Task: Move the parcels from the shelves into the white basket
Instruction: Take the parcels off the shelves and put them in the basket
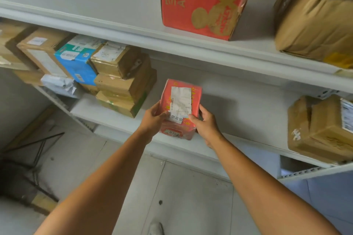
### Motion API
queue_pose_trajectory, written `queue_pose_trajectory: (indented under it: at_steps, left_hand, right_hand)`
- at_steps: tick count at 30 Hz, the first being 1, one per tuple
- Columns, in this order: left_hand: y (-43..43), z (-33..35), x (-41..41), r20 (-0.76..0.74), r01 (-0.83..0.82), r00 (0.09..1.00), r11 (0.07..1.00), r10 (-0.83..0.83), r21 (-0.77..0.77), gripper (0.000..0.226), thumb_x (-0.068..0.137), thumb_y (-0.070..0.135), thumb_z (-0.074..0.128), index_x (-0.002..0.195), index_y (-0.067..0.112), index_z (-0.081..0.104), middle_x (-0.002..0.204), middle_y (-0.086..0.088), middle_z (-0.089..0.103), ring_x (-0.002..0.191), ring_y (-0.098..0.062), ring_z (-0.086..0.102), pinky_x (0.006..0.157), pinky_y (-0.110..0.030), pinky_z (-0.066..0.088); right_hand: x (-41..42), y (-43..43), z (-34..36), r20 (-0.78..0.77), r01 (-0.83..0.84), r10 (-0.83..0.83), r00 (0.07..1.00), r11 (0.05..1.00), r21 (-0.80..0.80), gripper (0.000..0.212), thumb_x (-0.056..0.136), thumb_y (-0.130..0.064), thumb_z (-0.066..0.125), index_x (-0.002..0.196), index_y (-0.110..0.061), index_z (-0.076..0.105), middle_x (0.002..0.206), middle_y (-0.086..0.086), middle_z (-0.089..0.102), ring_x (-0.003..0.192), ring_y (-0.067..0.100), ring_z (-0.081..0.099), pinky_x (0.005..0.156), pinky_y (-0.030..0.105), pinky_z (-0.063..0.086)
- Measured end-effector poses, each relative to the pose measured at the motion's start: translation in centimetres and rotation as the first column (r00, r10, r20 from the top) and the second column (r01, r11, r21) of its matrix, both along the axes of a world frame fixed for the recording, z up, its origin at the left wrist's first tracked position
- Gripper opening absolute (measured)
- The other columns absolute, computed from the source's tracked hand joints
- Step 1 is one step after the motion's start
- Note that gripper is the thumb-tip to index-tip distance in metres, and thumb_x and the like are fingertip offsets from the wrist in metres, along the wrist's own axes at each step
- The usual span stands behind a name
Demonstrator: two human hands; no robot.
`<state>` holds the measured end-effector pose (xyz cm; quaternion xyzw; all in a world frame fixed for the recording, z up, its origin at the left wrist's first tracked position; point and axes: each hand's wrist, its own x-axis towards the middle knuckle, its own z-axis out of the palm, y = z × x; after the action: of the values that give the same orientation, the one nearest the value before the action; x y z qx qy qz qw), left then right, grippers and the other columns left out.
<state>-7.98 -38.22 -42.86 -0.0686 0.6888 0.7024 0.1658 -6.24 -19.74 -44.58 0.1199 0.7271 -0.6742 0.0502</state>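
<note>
With our left hand point(152, 118) and right hand point(207, 127) gripping either side of the small red parcel point(181, 99) at frame centre, we should squeeze evenly and draw it straight off the middle shelf point(238, 112), clear of the brown stack point(124, 86) further left, the basket unseen.

The light is soft and even, and rather bright. The red parcel point(195, 99) throws a weak shadow to its right on the shelf point(238, 120). The lower left corner of the floor point(17, 181) is dim. The wide lens bends the shelf edges. The brown box point(315, 21) at the top right is smeared by blur, and the label point(181, 99) is not sharp.
</note>
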Motion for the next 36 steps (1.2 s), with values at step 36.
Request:
queue_pose_trajectory:
  at_steps: [36]
  left_hand:
    - [1.0,9.7,43.5,-0.198,-0.978,-0.081,-0.116,0.977,-0.175,0.059,0.087,0.007,0.066,0.142,0.018,0.045,0.122,0.000,0.065,0.111,-0.013,0.062,0.098,-0.036,0.050]
  right_hand:
    - [21.5,-17.2,11.9,-0.154,-0.975,0.968,-0.197,-0.211,-0.077,0.057,0.093,-0.001,0.060,0.141,-0.028,0.045,0.123,-0.010,0.065,0.108,0.014,0.066,0.083,0.034,0.059]
